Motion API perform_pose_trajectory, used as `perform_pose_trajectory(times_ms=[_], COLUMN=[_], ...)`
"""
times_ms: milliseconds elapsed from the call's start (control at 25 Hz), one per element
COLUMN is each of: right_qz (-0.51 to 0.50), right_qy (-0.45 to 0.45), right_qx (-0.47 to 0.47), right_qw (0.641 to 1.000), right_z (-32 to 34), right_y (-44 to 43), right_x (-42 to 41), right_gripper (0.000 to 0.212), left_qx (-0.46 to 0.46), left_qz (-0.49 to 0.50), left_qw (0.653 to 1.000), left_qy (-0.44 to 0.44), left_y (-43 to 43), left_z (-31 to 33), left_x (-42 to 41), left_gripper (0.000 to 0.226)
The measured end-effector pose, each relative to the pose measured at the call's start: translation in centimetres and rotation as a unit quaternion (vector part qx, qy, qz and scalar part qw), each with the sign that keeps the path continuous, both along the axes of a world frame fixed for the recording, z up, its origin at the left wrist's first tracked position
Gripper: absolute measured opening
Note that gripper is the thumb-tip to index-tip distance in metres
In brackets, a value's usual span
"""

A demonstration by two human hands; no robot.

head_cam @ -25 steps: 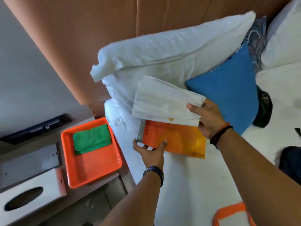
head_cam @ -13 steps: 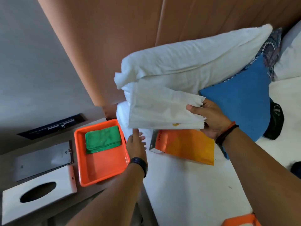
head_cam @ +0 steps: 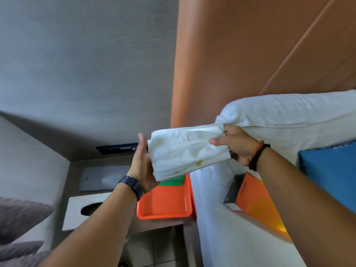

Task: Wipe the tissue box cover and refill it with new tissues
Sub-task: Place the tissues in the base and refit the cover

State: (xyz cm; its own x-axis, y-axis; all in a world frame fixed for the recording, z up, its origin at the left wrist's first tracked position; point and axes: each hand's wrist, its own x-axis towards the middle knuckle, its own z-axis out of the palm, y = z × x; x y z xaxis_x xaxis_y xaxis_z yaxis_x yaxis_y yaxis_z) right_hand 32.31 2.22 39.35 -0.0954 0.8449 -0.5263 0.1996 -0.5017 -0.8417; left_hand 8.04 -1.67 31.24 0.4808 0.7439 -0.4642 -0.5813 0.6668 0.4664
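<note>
- One stack of white tissues (head_cam: 185,151), held in the air between two hands above the near edge of the orange tray.
- Right hand (head_cam: 236,145): fingers closed on the stack's right end, thumb pressed on top.
- Left hand (head_cam: 143,166): fingers nearly straight, the flat palm against the stack's left end, not wrapped round it.
- One white tissue box cover (head_cam: 84,211) with an oval slot, lying on the desk (head_cam: 159,225) below the left forearm.
- One flat grey panel (head_cam: 102,178) just behind the cover.
- One orange tray (head_cam: 163,205) on the desk, with one green cloth (head_cam: 173,182) in it, mostly hidden by the stack.
- One orange tissue packet (head_cam: 258,205) on the white bed (head_cam: 221,237).
- One white pillow (head_cam: 289,116) and one blue cushion (head_cam: 331,170).
- Room: grey wall (head_cam: 77,54), brown headboard (head_cam: 240,45), tiled floor below the desk.
</note>
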Motion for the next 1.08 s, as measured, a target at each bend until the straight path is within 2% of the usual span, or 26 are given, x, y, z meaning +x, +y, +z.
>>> perform_pose_trajectory(times_ms=[80,200,400,600,680,760,800,960,1080], right_qz=[0.008,0.006,-0.020,0.012,0.047,0.075,0.078,0.085,0.094], right_qy=[-0.019,-0.053,-0.099,-0.155,-0.189,-0.220,-0.237,-0.274,-0.319], right_qx=[0.003,0.010,0.002,-0.035,-0.037,-0.047,-0.055,-0.068,-0.061], right_qw=[1.000,0.999,0.995,0.987,0.980,0.971,0.967,0.955,0.941], right_z=[-2.0,-7.1,-18.8,-29.6,-33.2,-36.3,-37.7,-40.9,-41.7], right_y=[0.6,1.3,2.7,4.5,5.2,5.5,5.5,5.0,4.8], right_x=[-3.4,-9.5,-20.7,-30.1,-32.5,-34.0,-34.4,-34.9,-35.0], right_gripper=[0.033,0.028,0.020,0.026,0.021,0.030,0.036,0.036,0.037], left_qx=[0.006,-0.019,-0.037,-0.076,-0.084,-0.087,-0.085,-0.074,-0.063], left_qz=[0.025,0.085,0.090,0.024,-0.004,-0.030,-0.044,-0.070,-0.100], left_qw=[0.992,0.945,0.863,0.802,0.794,0.789,0.785,0.778,0.752], left_qy=[0.125,0.315,0.496,0.592,0.602,0.608,0.612,0.620,0.649], left_y=[-0.5,0.0,2.6,5.5,6.3,6.6,6.6,6.5,6.7], left_z=[-1.0,-4.0,-11.9,-21.3,-24.8,-28.0,-29.5,-33.6,-34.6], left_x=[-2.5,-7.1,-18.3,-28.0,-30.2,-31.4,-31.7,-32.1,-32.3], left_gripper=[0.067,0.046,0.047,0.044,0.049,0.053,0.054,0.054,0.060])
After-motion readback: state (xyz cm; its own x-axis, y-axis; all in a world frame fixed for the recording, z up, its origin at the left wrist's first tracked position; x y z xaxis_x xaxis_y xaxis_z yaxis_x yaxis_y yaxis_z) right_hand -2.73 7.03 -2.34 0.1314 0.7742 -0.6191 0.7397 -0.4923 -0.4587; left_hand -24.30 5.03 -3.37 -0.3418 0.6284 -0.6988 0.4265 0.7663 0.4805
